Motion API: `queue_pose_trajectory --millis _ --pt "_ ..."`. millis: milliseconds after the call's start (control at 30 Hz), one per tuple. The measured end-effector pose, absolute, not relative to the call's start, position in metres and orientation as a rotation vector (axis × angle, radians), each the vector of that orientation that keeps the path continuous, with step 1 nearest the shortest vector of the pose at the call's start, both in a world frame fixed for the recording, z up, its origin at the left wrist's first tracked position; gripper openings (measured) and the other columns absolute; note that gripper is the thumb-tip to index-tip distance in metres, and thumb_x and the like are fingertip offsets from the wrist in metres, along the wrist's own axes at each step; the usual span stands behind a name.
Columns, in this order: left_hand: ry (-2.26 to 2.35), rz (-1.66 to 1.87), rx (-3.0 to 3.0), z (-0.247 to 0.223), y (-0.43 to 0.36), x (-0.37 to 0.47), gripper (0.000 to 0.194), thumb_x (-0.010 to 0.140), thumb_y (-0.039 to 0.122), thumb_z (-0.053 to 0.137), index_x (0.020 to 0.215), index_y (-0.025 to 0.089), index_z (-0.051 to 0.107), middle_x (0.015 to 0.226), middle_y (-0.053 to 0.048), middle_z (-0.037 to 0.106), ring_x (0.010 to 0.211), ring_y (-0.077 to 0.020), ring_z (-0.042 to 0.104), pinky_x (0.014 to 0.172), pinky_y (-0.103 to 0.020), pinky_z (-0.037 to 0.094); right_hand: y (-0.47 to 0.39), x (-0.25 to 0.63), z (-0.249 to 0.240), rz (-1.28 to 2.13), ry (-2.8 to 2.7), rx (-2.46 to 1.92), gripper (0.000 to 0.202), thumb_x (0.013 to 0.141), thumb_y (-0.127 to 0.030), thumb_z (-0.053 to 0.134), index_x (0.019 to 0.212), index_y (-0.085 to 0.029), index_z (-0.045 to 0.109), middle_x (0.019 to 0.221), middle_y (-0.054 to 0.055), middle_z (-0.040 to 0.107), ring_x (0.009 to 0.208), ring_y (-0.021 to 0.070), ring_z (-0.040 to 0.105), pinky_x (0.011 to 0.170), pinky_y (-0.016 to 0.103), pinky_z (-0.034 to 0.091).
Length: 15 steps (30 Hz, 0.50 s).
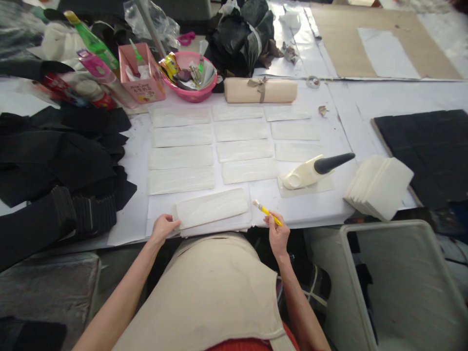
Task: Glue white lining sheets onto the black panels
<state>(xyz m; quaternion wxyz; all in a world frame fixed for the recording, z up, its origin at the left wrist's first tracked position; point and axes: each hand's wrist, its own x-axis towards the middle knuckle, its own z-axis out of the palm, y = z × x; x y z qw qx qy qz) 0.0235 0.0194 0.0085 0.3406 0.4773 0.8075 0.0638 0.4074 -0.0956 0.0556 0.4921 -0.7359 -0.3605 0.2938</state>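
At the front edge of the table, my left hand (pixel 165 228) pinches the left end of a white rectangular piece (pixel 210 208), which lies slightly tilted. My right hand (pixel 278 234) is closed round the yellow handle of a small brush (pixel 266 212); its bristles point up and left, just right of that piece. Several similar white strips (pixel 181 157) lie in three columns beyond my hands. A cream-coloured container with a dark, pointed handle (pixel 307 173) stands to the right of them.
Black pieces (pixel 62 151) are heaped at left. A pink basket (pixel 195 95), a pink box (pixel 148 87) and a tan roll (pixel 272 90) stand at the back. Stacked white pieces (pixel 380 187) sit at right, above a grey bin (pixel 409 273).
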Motion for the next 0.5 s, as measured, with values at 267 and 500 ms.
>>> queue_pose_trajectory --millis 267,500 --pt "1.882 0.302 0.939 0.012 0.022 0.021 0.035 0.042 0.035 0.074 0.068 0.016 0.061 0.062 -0.003 0.065 0.057 -0.0203 0.060 0.054 -0.031 0.048 -0.057 0.518 0.091 0.385 -0.790 -1.841 0.038 0.088 -0.048 0.053 0.106 -0.015 0.058 0.077 0.004 0.069 0.067 0.0175 0.069 0.067 0.031 0.057" --pt "1.862 0.407 0.948 0.011 0.018 0.020 0.038 0.040 0.034 0.076 0.070 0.017 0.062 0.066 -0.002 0.067 0.060 -0.0192 0.061 0.054 -0.029 0.048 -0.020 0.580 0.095 0.376 -1.057 -2.069 0.039 0.085 -0.050 0.054 0.098 -0.016 0.065 0.070 0.004 0.070 0.065 0.0197 0.069 0.066 0.030 0.054"
